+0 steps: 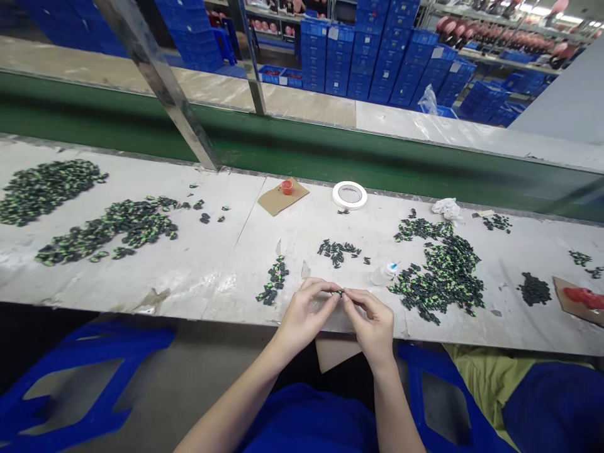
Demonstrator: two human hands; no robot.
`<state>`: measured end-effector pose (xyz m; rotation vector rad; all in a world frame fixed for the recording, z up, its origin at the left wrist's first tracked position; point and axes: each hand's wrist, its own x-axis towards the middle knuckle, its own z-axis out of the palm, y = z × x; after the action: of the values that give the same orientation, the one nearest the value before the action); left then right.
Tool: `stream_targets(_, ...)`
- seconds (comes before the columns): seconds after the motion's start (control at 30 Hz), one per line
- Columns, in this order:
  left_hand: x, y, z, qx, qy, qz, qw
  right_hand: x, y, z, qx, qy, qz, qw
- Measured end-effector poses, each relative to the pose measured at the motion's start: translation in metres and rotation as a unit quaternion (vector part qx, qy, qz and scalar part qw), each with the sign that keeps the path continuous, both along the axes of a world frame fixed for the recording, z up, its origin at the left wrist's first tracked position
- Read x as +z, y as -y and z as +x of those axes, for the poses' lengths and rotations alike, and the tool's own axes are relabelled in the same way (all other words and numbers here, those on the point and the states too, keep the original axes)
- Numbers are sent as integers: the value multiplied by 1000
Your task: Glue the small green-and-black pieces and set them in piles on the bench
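My left hand (304, 314) and my right hand (371, 322) meet at the front edge of the white table (226, 264). Thumb and fingertips of both pinch one small dark part (338, 293) between them; its exact shape is mostly covered by the fingers. A short row of black-and-green parts (272, 280) lies to the left of my left hand. Beyond the hands is a loose group of small black pieces (336, 251). Near my right hand stands a white bottle (383, 274) with a blue tip, beside a large pile of black-and-green parts (446, 270).
More part piles (113, 228) spread over the left side. Toward the back lie a cardboard piece (271, 200) with a small red cup (287, 187) and a roll of white tape (350, 195). A green conveyor belt (292, 148) runs behind. Blue stools (80, 371) stand in front.
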<state>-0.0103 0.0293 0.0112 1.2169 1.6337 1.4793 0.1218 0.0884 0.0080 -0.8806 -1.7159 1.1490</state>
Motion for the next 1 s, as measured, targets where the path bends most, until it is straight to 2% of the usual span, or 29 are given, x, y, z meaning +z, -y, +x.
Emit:
stream_targets(0.07, 6, 2, 1, -4, -2, 0, 1000, 3, -1, 3, 8, 10, 25, 1000)
stream_targets(0.33, 27, 7, 0, -43, -48, -3, 998, 18, -10, 14, 81, 37, 18, 996)
stream_targets(0.53, 40, 12, 9, -8, -74, -6, 997, 19, -9, 11, 79, -6, -5, 997)
stream_targets(0.77, 38, 14, 11, -2, -55, -14, 998, 17, -10, 13, 95, -18, -55, 994)
stream_targets(0.87, 35, 12, 11, 3, -35, -35, 999, 15, -10, 14, 94, -9, -38, 995)
stream_targets(1.0, 26, 8, 12, 10, 20, -62, 998, 13, -9, 14, 81, 32, 21, 996)
